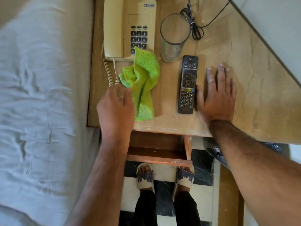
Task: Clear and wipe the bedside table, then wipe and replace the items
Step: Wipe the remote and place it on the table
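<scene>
A crumpled green cloth lies on the beige bedside table, its top corner draped over the front of a cream telephone. My left hand hovers at the cloth's lower left edge, fingers curled, thumb touching the fabric; a firm grip is not visible. A black remote lies lengthwise in the middle. My right hand rests flat on the tabletop just right of the remote, fingers spread, thumb beside the remote's edge. An empty clear glass stands behind the remote.
A coiled black cable lies behind the glass. The phone's curly cord hangs at the table's left. The bed with grey sheet borders the left side. A wooden drawer stands open under the table's front edge, above my sandalled feet.
</scene>
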Motion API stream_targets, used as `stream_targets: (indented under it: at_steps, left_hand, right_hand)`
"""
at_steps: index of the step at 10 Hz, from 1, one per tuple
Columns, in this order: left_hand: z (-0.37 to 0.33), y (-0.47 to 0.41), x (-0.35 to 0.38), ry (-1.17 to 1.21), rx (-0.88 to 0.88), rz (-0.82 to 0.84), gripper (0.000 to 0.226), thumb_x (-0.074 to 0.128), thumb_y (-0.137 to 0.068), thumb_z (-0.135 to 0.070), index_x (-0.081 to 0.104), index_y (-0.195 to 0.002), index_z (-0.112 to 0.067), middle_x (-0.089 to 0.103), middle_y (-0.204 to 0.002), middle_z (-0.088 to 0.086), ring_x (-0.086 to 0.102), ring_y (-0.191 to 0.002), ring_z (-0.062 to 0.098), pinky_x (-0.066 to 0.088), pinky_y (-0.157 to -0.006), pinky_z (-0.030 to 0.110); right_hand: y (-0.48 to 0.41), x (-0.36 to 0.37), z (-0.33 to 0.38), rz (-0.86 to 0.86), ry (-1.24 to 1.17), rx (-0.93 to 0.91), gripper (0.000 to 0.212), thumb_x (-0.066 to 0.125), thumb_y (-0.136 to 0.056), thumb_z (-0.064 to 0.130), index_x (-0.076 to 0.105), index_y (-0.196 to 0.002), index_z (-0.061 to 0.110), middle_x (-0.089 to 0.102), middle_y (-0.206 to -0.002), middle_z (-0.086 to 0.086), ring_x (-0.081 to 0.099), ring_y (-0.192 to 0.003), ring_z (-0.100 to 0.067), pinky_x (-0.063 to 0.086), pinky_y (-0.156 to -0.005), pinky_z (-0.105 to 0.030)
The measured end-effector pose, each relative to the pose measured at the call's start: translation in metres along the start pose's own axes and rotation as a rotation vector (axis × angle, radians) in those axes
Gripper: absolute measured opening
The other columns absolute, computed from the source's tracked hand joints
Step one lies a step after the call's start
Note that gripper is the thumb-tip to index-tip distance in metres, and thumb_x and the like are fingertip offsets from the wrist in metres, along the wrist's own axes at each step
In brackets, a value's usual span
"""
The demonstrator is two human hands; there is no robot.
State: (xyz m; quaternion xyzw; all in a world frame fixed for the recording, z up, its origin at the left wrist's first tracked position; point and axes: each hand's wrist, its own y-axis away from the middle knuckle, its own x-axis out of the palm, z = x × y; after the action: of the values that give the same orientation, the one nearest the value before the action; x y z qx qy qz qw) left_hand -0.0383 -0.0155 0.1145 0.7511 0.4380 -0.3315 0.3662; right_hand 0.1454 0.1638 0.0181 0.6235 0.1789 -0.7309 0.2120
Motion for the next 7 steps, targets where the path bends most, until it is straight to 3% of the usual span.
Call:
stream_targets:
  at_steps: [1, 2, 3, 4, 5, 6, 7]
  left_hand:
    - [-0.029, -0.045, 0.019, -0.211, -0.041, 0.144, 0.051, 0.061, -0.103, -0.046, 0.062, -0.128, -0.001, 0.070, -0.122, 0.014, 0.067, -0.115, 0.032, 0.050, -0.086, 0.037]
    - [-0.038, -0.057, 0.036, -0.261, -0.081, 0.188, 0.058, 0.069, -0.101, -0.035, 0.050, -0.140, 0.003, 0.064, -0.136, 0.017, 0.062, -0.127, 0.035, 0.052, -0.097, 0.039]
    - [-0.033, -0.055, 0.043, -0.088, -0.162, 0.129, 0.058, 0.074, -0.096, -0.031, 0.048, -0.137, 0.001, 0.065, -0.132, 0.014, 0.064, -0.122, 0.032, 0.046, -0.086, 0.032]
    - [-0.023, -0.045, 0.046, 0.000, -0.155, 0.115, 0.067, 0.080, -0.090, -0.046, 0.050, -0.130, -0.002, 0.066, -0.123, 0.011, 0.064, -0.114, 0.030, 0.053, -0.091, 0.036]
    - [-0.025, -0.035, 0.048, -0.040, -0.104, 0.108, 0.053, 0.081, -0.090, -0.042, 0.060, -0.119, -0.004, 0.057, -0.100, 0.002, 0.057, -0.092, 0.023, 0.045, -0.076, 0.031]
    - [-0.028, -0.024, 0.041, 0.091, -0.062, 0.098, 0.025, 0.076, -0.094, -0.033, 0.065, -0.108, -0.015, 0.061, -0.093, -0.009, 0.060, -0.083, 0.014, 0.048, -0.075, 0.031]
    - [-0.019, 0.027, 0.024, 0.567, -0.127, 0.086, 0.028, 0.073, -0.093, -0.032, 0.061, -0.117, -0.041, 0.073, -0.105, -0.019, 0.069, -0.096, -0.003, 0.056, -0.086, 0.030]
  right_hand:
    - [0.001, -0.001, 0.000, -0.005, -0.002, 0.001, 0.067, 0.027, -0.109, 0.053, 0.024, -0.169, 0.021, 0.014, -0.179, -0.010, 0.011, -0.166, -0.030, 0.012, -0.135, -0.051]
    - [0.001, -0.001, 0.000, -0.003, -0.001, -0.002, 0.067, 0.028, -0.109, 0.052, 0.024, -0.169, 0.021, 0.015, -0.179, -0.011, 0.012, -0.166, -0.030, 0.012, -0.135, -0.051]
    - [0.001, -0.001, 0.000, -0.001, 0.003, -0.003, 0.067, 0.028, -0.109, 0.052, 0.024, -0.169, 0.021, 0.015, -0.179, -0.011, 0.011, -0.166, -0.030, 0.012, -0.135, -0.051]
    - [0.000, -0.002, 0.001, 0.004, 0.009, 0.003, 0.067, 0.027, -0.109, 0.052, 0.024, -0.169, 0.021, 0.015, -0.179, -0.010, 0.011, -0.166, -0.030, 0.012, -0.135, -0.051]
    - [0.000, -0.002, 0.001, 0.009, 0.014, 0.008, 0.067, 0.028, -0.110, 0.052, 0.025, -0.169, 0.021, 0.015, -0.179, -0.011, 0.011, -0.166, -0.030, 0.012, -0.134, -0.051]
    - [0.000, -0.002, 0.001, 0.012, 0.009, 0.007, 0.067, 0.030, -0.110, 0.051, 0.024, -0.169, 0.022, 0.014, -0.179, -0.010, 0.011, -0.167, -0.029, 0.011, -0.134, -0.050]
    - [0.000, -0.003, 0.001, 0.020, 0.003, 0.007, 0.067, 0.028, -0.109, 0.052, 0.022, -0.169, 0.022, 0.014, -0.179, -0.010, 0.010, -0.167, -0.029, 0.009, -0.135, -0.049]
